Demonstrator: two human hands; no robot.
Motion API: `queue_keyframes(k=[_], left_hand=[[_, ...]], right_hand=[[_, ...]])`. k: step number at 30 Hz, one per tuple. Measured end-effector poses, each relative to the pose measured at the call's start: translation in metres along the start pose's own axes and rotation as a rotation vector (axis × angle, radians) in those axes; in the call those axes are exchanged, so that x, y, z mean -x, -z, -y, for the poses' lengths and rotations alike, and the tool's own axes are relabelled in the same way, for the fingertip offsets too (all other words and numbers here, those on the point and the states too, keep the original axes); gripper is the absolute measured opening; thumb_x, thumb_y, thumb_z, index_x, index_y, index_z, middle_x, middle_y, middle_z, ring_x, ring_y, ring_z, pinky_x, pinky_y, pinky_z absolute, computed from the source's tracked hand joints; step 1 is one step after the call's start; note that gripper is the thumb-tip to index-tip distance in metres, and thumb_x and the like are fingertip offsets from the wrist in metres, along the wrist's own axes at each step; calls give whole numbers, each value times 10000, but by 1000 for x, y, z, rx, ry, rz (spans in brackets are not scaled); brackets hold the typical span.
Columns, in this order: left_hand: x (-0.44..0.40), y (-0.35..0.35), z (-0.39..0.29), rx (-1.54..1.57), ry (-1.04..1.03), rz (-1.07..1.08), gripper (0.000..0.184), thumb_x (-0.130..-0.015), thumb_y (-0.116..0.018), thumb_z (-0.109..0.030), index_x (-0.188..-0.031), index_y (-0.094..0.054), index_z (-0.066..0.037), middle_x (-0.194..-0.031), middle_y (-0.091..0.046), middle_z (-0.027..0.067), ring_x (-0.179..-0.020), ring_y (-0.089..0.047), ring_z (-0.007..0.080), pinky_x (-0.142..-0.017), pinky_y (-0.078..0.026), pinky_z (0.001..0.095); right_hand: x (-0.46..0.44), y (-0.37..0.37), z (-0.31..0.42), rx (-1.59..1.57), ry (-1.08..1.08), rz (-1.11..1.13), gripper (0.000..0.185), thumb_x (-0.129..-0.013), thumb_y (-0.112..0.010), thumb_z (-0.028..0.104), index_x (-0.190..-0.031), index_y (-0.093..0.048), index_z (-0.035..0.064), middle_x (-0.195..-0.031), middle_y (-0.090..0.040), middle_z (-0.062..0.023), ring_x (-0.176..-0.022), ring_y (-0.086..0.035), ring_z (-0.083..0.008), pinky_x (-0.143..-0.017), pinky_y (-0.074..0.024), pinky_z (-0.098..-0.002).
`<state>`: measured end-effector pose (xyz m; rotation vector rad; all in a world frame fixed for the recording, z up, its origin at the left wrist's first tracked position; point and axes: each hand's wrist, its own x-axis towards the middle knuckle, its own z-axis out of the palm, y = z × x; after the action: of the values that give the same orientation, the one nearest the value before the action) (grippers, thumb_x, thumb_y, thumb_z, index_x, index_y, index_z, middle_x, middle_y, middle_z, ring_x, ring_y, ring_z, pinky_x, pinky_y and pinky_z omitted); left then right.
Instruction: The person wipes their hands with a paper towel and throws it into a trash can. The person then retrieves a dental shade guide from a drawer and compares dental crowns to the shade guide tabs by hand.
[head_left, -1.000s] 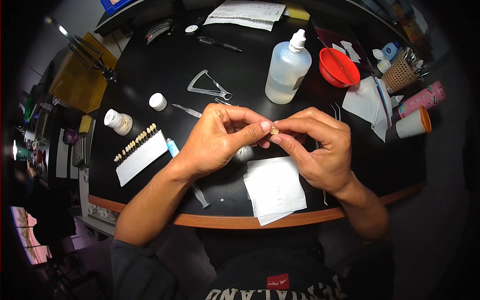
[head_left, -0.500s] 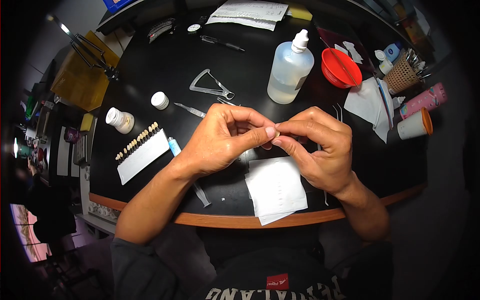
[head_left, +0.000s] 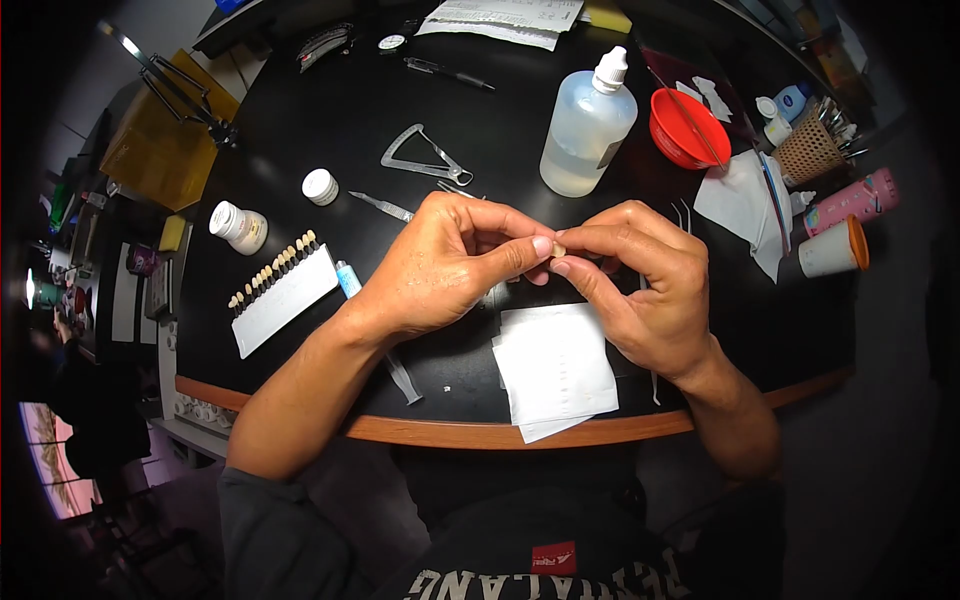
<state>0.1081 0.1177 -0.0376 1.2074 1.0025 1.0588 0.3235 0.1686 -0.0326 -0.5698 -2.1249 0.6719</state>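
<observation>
Between my hands, above the table, is a small tooth-coloured dental crown [head_left: 558, 252]. My left hand [head_left: 450, 255] pinches it from one side with thumb and forefinger. From the other side, the thumb and forefinger of my right hand [head_left: 640, 280] close on it too. Its far side is hidden by the fingertips. Below the hands lies a stack of white paper sheets [head_left: 556, 370] at the table's front edge. Tweezers [head_left: 685, 215] show partly behind my right hand. A syringe [head_left: 400, 375] lies partly under my left forearm.
Left of my hands are a tooth shade guide [head_left: 285, 300], a jar [head_left: 238, 228] and a white-lidded pot [head_left: 320, 187]. A caliper [head_left: 425, 155] lies beyond. A large bottle [head_left: 588, 125], a red bowl [head_left: 690, 130], a tissue [head_left: 740, 205] and a cup [head_left: 832, 248] stand or lie to the right.
The crown shows more clearly between the fingertips, and my right fingers have shifted slightly on it. The whole view has moved a little. Both hands still hold the crown.
</observation>
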Motion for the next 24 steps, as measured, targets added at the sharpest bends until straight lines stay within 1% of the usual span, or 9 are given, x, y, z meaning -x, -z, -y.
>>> queue_keyframes(k=[3, 6, 15, 18, 21, 24], left_hand=[[0, 1, -1, 46, 10, 17, 246, -1000, -709, -150, -1121, -740, 62, -986, -763, 129, -880, -728, 153, -823, -575, 281], [0, 2, 1, 38, 6, 18, 254, -1005, -701, -158, -1118, -739, 66, -991, -761, 134, -891, -726, 155, -838, -571, 286], [0, 1, -1, 52, 11, 27, 243, -1002, -703, -151, -1112, -739, 62, -989, -762, 129, -885, -727, 156, -830, -573, 289], [0, 0, -2, 28, 9, 20, 227, -995, -709, -123, -1122, -737, 63, -970, -772, 116, -872, -709, 119, -820, -573, 258], [0, 0, -2, -15, -15, 3, 197, -964, -747, -110, -1093, -750, 39, -977, -768, 120, -879, -725, 134, -813, -574, 266], [1, -3, -5, -9, -45, -12, 207, -928, -786, -87, -1097, -754, 28, -967, -768, 113, -882, -722, 124, -807, -573, 256]], right_hand=[[0, -1, 0, -12, -7, -7, 183, -788, -822, -17, -963, -772, 4, -861, -715, -103, -786, -696, -222, -667, -541, -320], [0, -2, -1, -19, -14, -11, 179, -793, -822, -13, -964, -772, 0, -859, -715, -104, -781, -694, -219, -662, -540, -318], [0, -2, -1, -18, -13, -4, 185, -786, -836, -6, -959, -772, 3, -858, -715, -107, -776, -694, -217, -654, -541, -314], [-1, -1, 0, -5, 2, -4, 181, -784, -833, -14, -952, -767, 5, -853, -713, -104, -774, -692, -215, -649, -541, -312], [-1, -2, 1, 0, 2, -31, 164, -781, -819, -32, -926, -753, 8, -847, -709, -97, -766, -688, -209, -632, -539, -307], [-1, 0, 3, 5, -15, -36, 149, -777, -805, -50, -893, -736, 12, -841, -705, -88, -757, -684, -202, -611, -536, -298]])
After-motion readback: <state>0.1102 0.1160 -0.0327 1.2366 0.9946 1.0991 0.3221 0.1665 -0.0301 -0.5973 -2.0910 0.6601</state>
